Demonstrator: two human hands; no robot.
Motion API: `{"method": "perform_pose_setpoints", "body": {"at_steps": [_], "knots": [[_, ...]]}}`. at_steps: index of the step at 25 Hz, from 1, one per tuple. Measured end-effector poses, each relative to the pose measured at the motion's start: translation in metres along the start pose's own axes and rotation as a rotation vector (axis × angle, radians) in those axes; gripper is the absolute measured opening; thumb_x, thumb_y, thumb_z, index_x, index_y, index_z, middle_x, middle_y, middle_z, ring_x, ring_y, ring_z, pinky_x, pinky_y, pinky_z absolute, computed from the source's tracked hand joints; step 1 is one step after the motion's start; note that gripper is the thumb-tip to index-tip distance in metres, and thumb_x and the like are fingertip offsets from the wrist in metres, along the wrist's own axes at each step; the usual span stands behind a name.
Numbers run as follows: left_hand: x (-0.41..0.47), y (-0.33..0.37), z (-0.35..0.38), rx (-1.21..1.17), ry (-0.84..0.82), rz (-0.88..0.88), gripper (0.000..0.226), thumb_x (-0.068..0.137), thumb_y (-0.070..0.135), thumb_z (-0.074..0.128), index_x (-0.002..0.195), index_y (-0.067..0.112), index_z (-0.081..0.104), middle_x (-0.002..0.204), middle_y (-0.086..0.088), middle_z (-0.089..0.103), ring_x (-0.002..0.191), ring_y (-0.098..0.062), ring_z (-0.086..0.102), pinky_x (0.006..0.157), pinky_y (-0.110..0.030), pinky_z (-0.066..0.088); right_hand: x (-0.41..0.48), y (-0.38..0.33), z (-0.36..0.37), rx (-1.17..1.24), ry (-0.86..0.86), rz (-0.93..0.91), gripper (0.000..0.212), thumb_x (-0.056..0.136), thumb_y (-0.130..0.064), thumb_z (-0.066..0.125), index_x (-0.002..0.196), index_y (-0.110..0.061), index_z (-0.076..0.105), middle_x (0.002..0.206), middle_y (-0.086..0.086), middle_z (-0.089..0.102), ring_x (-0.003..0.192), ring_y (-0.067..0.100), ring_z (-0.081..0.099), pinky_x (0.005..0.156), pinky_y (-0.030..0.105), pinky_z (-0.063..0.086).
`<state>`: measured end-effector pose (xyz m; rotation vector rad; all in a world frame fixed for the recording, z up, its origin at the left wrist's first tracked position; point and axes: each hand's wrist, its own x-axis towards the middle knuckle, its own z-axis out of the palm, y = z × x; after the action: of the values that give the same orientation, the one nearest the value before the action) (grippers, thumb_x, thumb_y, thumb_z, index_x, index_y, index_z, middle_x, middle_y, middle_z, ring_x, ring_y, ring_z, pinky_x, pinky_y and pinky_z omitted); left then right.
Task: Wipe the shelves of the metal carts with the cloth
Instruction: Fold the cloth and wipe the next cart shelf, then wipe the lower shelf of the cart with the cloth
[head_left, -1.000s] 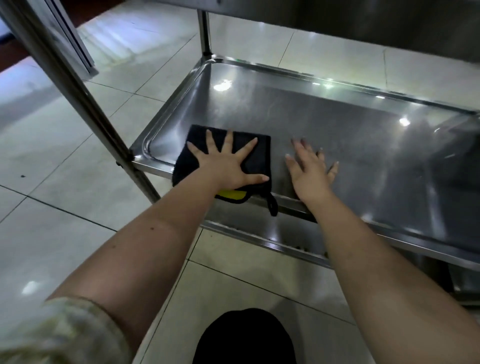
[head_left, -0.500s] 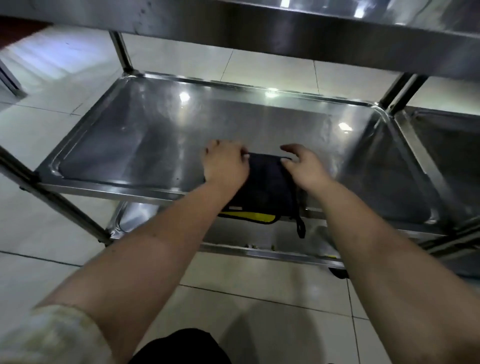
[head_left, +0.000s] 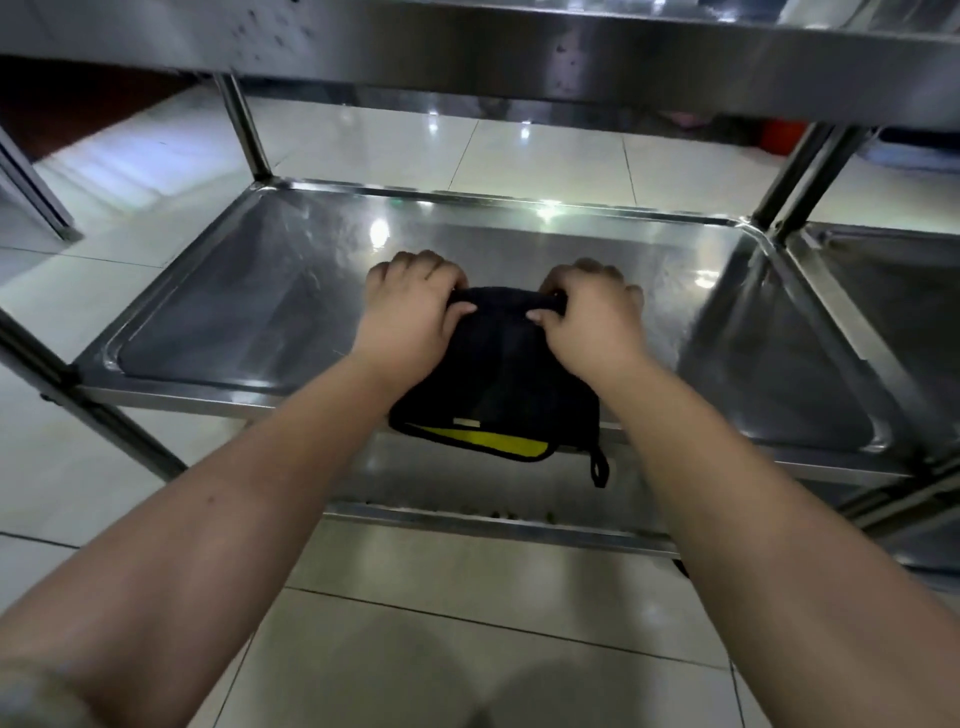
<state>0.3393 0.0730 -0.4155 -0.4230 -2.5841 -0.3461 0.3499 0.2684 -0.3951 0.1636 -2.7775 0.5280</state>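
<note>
1. Black cloth (head_left: 498, 384): its far edge is pinched between the curled fingers and thumbs of the left hand (head_left: 410, 306) and the right hand (head_left: 587, 312).
2. It lies on the middle shelf (head_left: 234, 312), with its yellow-lined near edge and its loop (head_left: 598, 470) hanging over the front rim.
3. The top shelf (head_left: 467, 41) is overhead and the bottom shelf (head_left: 467, 493) below, with the tiled floor (head_left: 467, 649) all around.

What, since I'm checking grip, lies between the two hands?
The far edge of the black cloth, gripped by left hand and right hand; head view.
</note>
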Motion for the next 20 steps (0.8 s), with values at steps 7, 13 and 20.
{"method": "perform_pose_setpoints", "body": {"at_steps": [7,13,20], "knots": [[-0.063,0.058,-0.017,-0.097,0.258,0.285,0.023,0.097,0.034,0.054,0.1,0.018,0.07,0.094,0.001,0.069,0.087,-0.025,0.063,0.088,-0.038,0.029,-0.09,0.052,-0.022,0.088,0.274,-0.211,0.021,0.083,-0.009,0.06,0.104,-0.01,0.065,0.096,0.008,0.067,0.094,0.031,0.057,0.085,0.034,0.035],[-0.062,0.093,-0.04,-0.207,0.36,0.372,0.022,0.098,0.032,0.057,0.099,0.015,0.071,0.09,0.0,0.069,0.084,-0.026,0.063,0.087,-0.041,0.033,-0.132,0.062,-0.083,0.126,0.312,-0.326,0.014,0.086,-0.006,0.065,0.099,-0.006,0.067,0.098,0.007,0.063,0.093,0.03,0.058,0.083,0.047,0.044],[-0.147,0.097,0.039,-0.263,-0.095,0.562,0.03,0.096,0.038,0.052,0.096,0.012,0.066,0.086,-0.005,0.068,0.073,-0.029,0.065,0.082,-0.04,0.037,-0.228,0.125,-0.004,0.087,0.075,-0.323,0.013,0.09,-0.009,0.061,0.1,-0.003,0.067,0.097,0.01,0.064,0.091,0.034,0.06,0.079,0.045,0.046]]}}
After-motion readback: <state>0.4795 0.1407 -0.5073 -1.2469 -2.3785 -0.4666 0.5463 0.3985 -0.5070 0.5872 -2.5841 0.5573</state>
